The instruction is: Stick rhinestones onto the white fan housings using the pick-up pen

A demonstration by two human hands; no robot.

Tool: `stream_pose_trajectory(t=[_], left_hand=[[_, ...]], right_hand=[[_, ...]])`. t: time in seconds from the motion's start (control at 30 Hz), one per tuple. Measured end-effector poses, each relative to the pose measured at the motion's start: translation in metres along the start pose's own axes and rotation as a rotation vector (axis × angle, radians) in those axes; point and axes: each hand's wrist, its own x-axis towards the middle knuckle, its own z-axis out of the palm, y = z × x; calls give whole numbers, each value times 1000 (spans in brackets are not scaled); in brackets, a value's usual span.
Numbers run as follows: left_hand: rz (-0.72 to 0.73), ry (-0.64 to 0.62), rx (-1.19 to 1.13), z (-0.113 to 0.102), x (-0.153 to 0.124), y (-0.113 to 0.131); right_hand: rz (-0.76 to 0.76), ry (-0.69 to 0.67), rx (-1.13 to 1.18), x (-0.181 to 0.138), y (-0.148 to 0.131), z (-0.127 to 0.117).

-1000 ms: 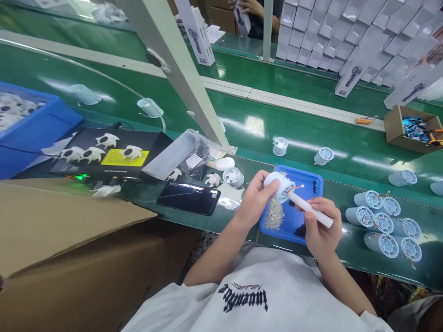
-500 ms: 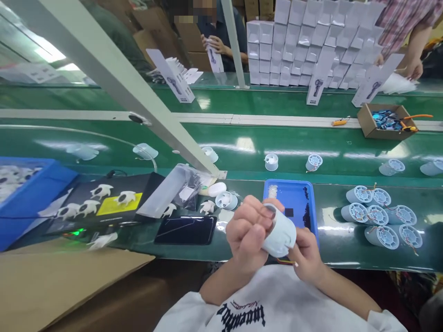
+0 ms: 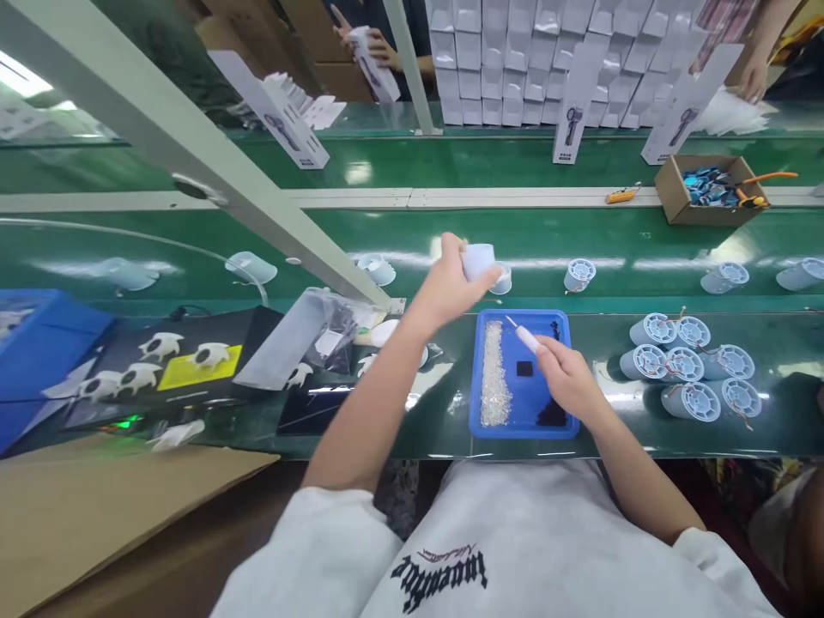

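My left hand [image 3: 451, 287] is closed round a pale blue cylindrical housing [image 3: 478, 259], held above the green belt. Close beside it, another small housing [image 3: 504, 279] stands on the belt, partly covered by my fingers. Over the blue tray [image 3: 480, 421], my right hand [image 3: 566, 378] grips a slim white-handled tool [image 3: 526, 338] with a thin pale tip pointing up and left. Inside the tray are a strip of small clear-white pieces [image 3: 495, 378], a black square [image 3: 524, 368] and a pile of tiny dark parts [image 3: 552, 414].
Several wired blue housings [image 3: 682, 364] stand grouped to the right of the tray. More, such as one housing [image 3: 580, 275], sit along the belt. White fan-like parts [image 3: 210, 355], a black phone [image 3: 312, 412] and a slanting metal post [image 3: 257, 176] are leftward. Co-workers' hands [image 3: 379, 51] show beyond.
My left hand has carried the housing forward and up to the belt, away from my chest. My right hand has left the housing and now holds the white-handled tool over the tray.
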Motion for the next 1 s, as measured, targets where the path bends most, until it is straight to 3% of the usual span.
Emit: stream_pose_trajectory(t=[0.07,0.13,0.2,0.3,0.47,0.6,0.73,0.87,1.0], left_hand=[[-33,-42,220,-2,33,-16],[-44,-177,546,3,56,-29],[-51,-307,824,15,69,-35],[-21,-387,992,40,71,-33],[51,-519,955,70,61,-25],[156,-465,927,73,59,-24],[298,-404,796,63,48,-8],[383,-317,496,40,27,13],[469,-148,297,13,5,22]], right_hand=[[-12,39,-49,2,8,-5],[-35,80,-46,2,13,-4],[-83,126,-4,1,16,0],[-175,149,91,-2,22,8],[-192,68,115,-8,34,15],[-233,64,106,-5,40,19],[-251,69,119,-1,46,21],[-253,50,78,0,48,22],[-307,46,-7,-1,45,20]])
